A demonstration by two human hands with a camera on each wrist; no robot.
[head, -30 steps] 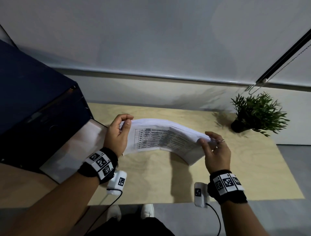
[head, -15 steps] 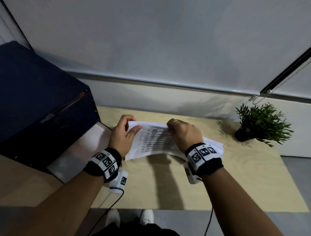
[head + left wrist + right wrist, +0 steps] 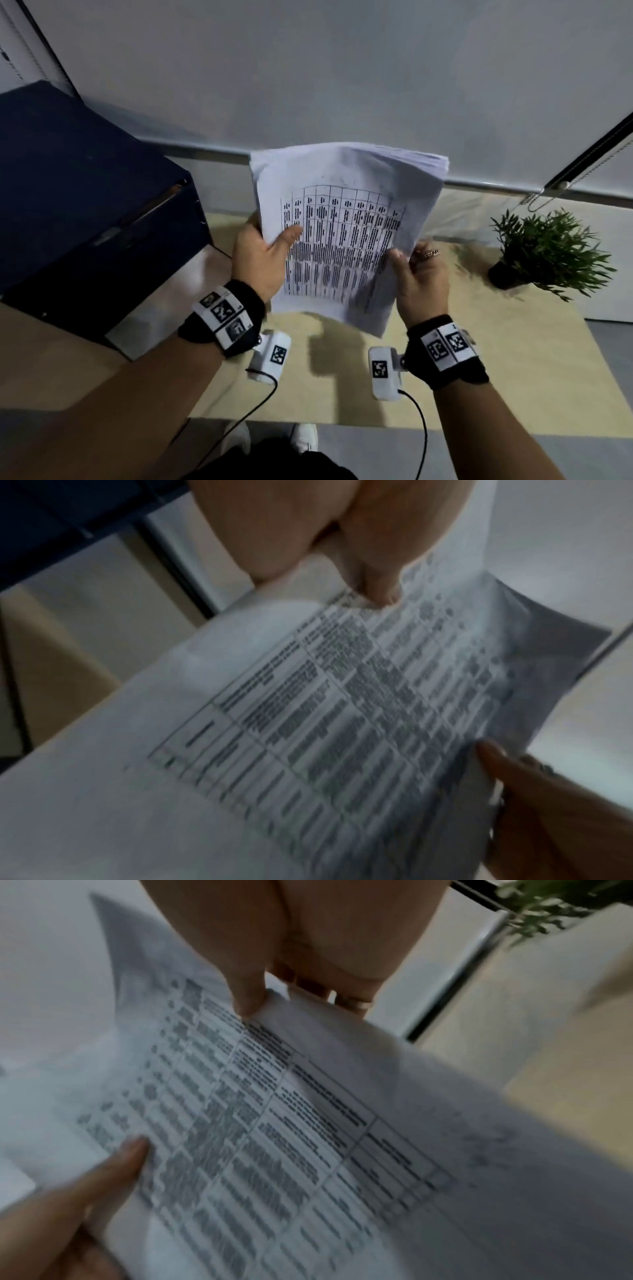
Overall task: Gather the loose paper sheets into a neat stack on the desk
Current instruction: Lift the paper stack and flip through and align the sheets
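A bundle of white paper sheets (image 3: 346, 233) with a printed table on the top page is held upright above the light wooden desk (image 3: 486, 349). My left hand (image 3: 263, 257) grips its left edge, thumb on the printed face and fingers behind. My right hand (image 3: 416, 274) pinches the right edge lower down, with a ring on one finger. Both wrist views are blurred: the left wrist view has my thumb on the sheets (image 3: 342, 710), and the right wrist view has the sheets (image 3: 291, 1137) between thumb and fingers. The sheets' top edges are fanned slightly.
A dark blue box-like unit (image 3: 78, 212) stands on the left of the desk, with a pale panel (image 3: 164, 308) at its base. A small potted plant (image 3: 544, 253) sits at the far right. A grey wall rises behind. The desk's front edge is close to me.
The sheets went from lying curved and sideways over the desk to upright in portrait. My right hand crossed over the top of them, then came back to the right edge.
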